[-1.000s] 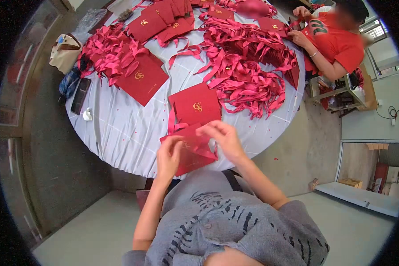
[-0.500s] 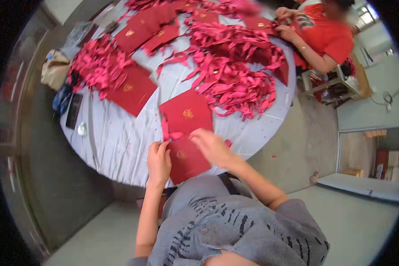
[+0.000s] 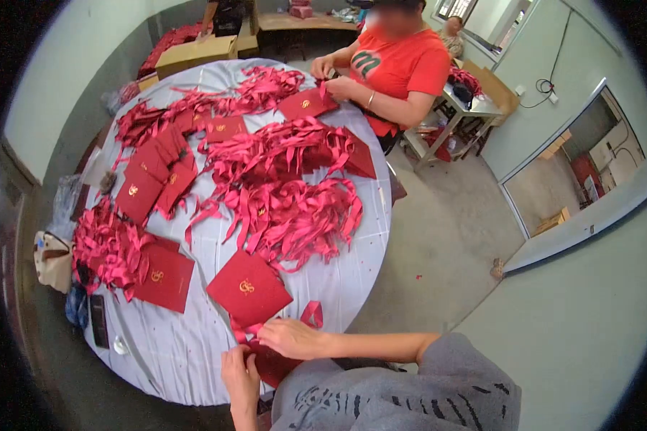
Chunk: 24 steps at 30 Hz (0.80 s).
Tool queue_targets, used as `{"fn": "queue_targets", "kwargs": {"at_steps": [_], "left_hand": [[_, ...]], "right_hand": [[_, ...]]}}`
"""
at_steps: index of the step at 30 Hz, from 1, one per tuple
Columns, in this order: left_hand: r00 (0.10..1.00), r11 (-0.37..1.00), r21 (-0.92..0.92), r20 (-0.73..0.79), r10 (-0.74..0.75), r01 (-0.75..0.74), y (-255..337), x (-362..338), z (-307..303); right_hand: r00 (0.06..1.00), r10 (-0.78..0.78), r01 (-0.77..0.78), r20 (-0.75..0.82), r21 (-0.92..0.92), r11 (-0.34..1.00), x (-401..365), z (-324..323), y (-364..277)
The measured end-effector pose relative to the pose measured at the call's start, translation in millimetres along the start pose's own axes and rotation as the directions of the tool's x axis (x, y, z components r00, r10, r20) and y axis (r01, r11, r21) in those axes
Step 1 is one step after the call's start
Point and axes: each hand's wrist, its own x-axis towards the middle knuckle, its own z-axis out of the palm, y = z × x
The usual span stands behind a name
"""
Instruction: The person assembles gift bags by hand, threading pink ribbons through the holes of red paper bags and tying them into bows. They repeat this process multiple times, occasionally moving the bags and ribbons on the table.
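At the bench's (image 3: 171, 381) near edge, left hand (image 3: 239, 377) and right hand (image 3: 291, 339) apparently handled ribbon (image 3: 240, 334) at the gift bag (image 3: 273, 368); grip closure was indeterminate. The next move required a steady bag.

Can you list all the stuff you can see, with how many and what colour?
Table: one, white cloth on it, middle
Cards or bags: many, dark red with gold marks, on the table
Ribbons: too many to count, pink, mostly heaped on the table
Maybe a phone: one, black, table's left edge
Handbag: one, cream, by the table's left side
Bundle: one, blue, near the handbag
Box: one, brown, table's far end
Cable: one, black, right wall
Person: one, red shirt, table's far right; others partly visible behind
Shirt: one, grey, bottom
Left hand: one, bare, by the nearest card or bag
Right hand: one, bare, above it
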Motion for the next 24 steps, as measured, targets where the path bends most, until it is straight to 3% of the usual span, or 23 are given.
{"fn": "queue_targets", "kwargs": {"at_steps": [3,5,7,9,12,14,18,20,23,24], "left_hand": [[0.995,0.998,-0.014,0.075,-0.063,0.065,0.6,1.2,-14.0],[0.997,0.999,0.024,0.067,0.037,-0.039,-4.1,3.4,-18.5],[0.991,0.997,-0.051,0.125,-0.054,0.061,-7.5,3.5,-19.3],[0.990,0.992,-0.101,0.130,-0.057,0.070,-14.7,3.8,-16.6],[0.992,0.978,-0.190,0.112,-0.059,0.080,-20.0,6.5,-18.2],[0.994,0.970,-0.232,0.089,-0.058,0.077,-22.6,8.8,-18.3],[0.984,0.948,-0.268,0.028,-0.173,0.175,-26.5,15.5,-17.2],[0.972,0.880,-0.422,0.020,-0.233,0.219,-45.2,13.4,-6.8],[0.911,0.773,-0.485,0.179,-0.370,0.409,-15.3,20.8,-25.4],[0.919,0.756,-0.525,0.173,-0.354,0.391,-17.0,20.0,-22.6]], "right_hand": [[1.000,-0.012,0.012,0.014,0.011,1.000,-3.1,-6.2,-4.3],[0.999,-0.038,0.038,0.016,-0.026,0.999,-4.7,-6.0,-4.8],[0.999,-0.050,0.050,-0.009,-0.027,0.998,-4.4,-4.5,-4.7],[0.999,-0.036,0.036,0.015,-0.022,0.999,-4.3,-6.6,-3.4],[0.999,0.006,-0.008,0.038,0.046,0.999,-0.4,-11.8,-4.3],[0.994,0.085,-0.072,-0.066,0.175,0.982,4.3,-19.3,-7.7],[0.981,0.149,-0.101,-0.121,0.335,0.937,17.3,-38.9,-22.7],[0.968,0.250,-0.229,0.005,0.414,0.881,19.8,-45.0,-31.2],[0.975,0.219,-0.192,-0.033,0.372,0.908,17.1,-38.6,-35.4],[0.976,0.215,-0.192,-0.024,0.363,0.912,15.9,-33.0,-32.5]]}}
